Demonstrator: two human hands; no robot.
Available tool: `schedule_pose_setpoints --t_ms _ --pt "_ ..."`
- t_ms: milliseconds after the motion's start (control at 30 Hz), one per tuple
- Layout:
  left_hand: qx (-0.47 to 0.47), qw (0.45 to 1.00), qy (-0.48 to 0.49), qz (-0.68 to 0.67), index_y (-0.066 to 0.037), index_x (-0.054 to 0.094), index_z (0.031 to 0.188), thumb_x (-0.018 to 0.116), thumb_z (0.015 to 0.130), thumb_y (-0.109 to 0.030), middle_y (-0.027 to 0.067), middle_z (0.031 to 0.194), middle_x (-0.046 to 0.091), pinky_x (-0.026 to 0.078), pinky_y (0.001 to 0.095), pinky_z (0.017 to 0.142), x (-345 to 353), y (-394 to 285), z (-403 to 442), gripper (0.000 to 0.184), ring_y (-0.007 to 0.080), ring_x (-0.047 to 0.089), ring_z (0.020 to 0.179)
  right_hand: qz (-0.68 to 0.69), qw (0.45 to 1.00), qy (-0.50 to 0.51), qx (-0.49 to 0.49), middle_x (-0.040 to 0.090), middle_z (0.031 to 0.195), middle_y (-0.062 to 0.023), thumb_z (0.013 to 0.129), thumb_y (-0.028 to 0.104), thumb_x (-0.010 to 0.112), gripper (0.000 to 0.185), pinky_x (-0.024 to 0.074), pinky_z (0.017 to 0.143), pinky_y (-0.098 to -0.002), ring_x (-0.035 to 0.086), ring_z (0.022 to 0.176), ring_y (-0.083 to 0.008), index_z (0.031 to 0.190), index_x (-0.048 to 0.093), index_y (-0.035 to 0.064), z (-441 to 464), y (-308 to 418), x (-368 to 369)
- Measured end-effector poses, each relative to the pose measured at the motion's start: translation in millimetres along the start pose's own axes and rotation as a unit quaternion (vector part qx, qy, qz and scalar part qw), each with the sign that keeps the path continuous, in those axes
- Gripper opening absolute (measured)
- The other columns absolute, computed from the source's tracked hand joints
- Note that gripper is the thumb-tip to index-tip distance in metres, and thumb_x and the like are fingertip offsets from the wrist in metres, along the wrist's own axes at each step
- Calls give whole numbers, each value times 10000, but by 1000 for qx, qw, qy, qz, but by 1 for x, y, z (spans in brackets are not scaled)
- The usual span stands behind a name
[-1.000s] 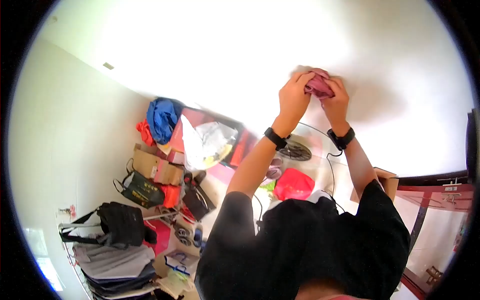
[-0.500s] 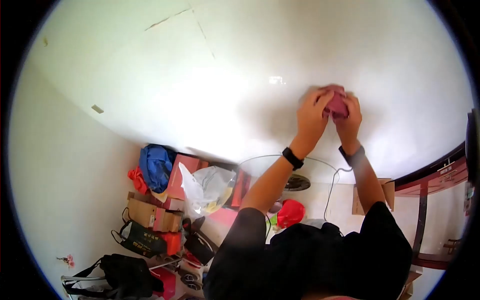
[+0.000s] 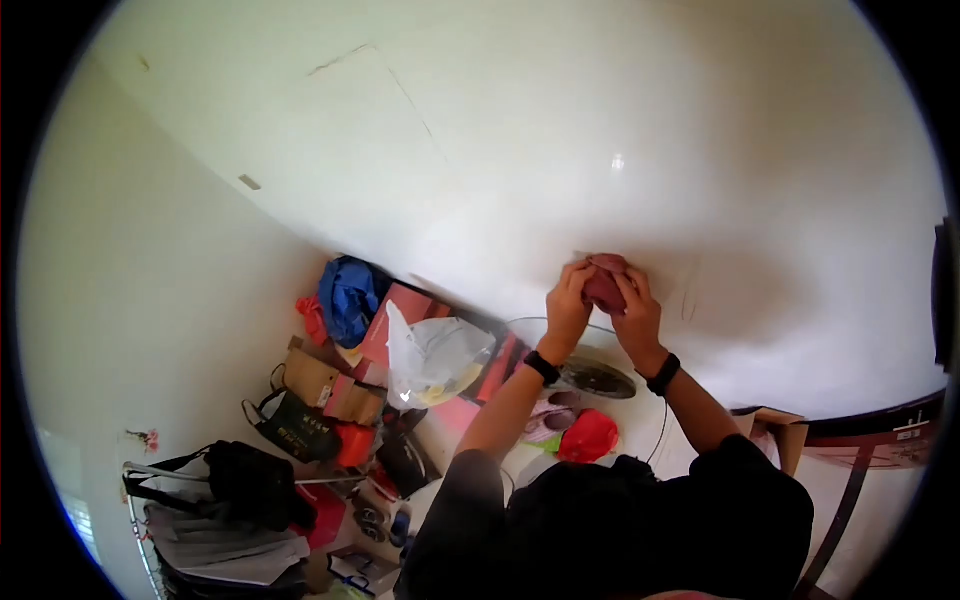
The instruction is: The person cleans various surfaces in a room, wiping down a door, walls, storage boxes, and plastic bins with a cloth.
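A bunched dark pink cloth (image 3: pixel 605 284) is pressed between my two hands, close to the white wall (image 3: pixel 520 200). My left hand (image 3: pixel 571 305) grips its left side, fingers curled over the edge. On the right side, my right hand (image 3: pixel 638 312) is closed round the cloth. Both wrists wear black bands. Just below the hands, a round fan-like object (image 3: pixel 597 379) stands by the foot of the wall, partly behind my left forearm.
Boxes, a blue bag (image 3: pixel 350 300) and a clear plastic bag (image 3: pixel 440 362) lie piled at the left. A rack (image 3: pixel 150 530) holds clothes and a black bag (image 3: pixel 250 484). Low down are a red bag (image 3: pixel 590 436) and an open carton (image 3: pixel 778 434).
Both hands, still holding the cloth, have moved lower and to the left in view. The camera view has also shifted, so the wall marks and floor items sit elsewhere.
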State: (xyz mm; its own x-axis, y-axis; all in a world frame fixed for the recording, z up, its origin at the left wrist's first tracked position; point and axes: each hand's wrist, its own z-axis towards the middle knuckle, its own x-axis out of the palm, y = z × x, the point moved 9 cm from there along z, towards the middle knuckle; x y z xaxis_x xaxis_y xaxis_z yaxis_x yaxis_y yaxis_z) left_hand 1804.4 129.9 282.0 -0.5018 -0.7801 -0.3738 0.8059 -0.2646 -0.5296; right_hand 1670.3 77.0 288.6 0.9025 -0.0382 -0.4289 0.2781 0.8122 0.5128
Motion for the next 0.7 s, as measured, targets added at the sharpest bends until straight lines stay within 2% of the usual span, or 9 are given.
schedule_pose_setpoints --t_ms 200,300,367,433,567,700 --pt "22 999 -42 -27 -67 610 1157 664 696 129 157 1160 641 557 360 758 -26 7 37 504 346 660 981 48 999 -17 -2 598 1178 -92 702 -52 695 497 568 698 -368 668 895 -310 1184 650 60 38 32 3" --pt "95 991 -69 -60 -68 624 1161 690 710 105 164 1154 641 560 360 770 -38 -43 81 488 346 662 983 49 996 -72 -15 602 1178 -92 690 -82 689 506 564 698 -360 667 894 -294 1176 658 58 72 52 -38" --pt "134 986 -77 -69 -75 656 1152 699 697 98 168 1144 638 561 357 756 -36 -66 95 488 340 665 960 41 994 -105 -14 608 1190 -107 684 -93 702 505 563 742 -356 665 943 -302 1166 658 50 78 54 -55" --pt "140 983 -81 -88 -83 679 1129 703 677 91 148 1130 645 563 356 739 -37 -73 98 485 332 669 937 13 991 -134 -28 611 1195 -116 686 -84 717 489 563 767 -357 665 966 -314 1153 662 47 78 56 -63" --pt "138 984 -34 -111 -91 691 1105 691 649 96 114 1102 652 565 356 686 -45 -50 91 493 304 676 879 -13 987 -163 -1 643 1120 -130 674 -83 739 412 568 789 -356 672 943 -327 1068 688 31 60 47 -35" --pt "87 989 10 -123 -91 685 1091 673 629 122 89 1078 651 563 355 640 -73 31 73 509 288 677 839 -19 993 -117 24 662 1078 -108 637 -101 728 393 577 752 -350 684 904 -310 1006 696 31 54 64 36"
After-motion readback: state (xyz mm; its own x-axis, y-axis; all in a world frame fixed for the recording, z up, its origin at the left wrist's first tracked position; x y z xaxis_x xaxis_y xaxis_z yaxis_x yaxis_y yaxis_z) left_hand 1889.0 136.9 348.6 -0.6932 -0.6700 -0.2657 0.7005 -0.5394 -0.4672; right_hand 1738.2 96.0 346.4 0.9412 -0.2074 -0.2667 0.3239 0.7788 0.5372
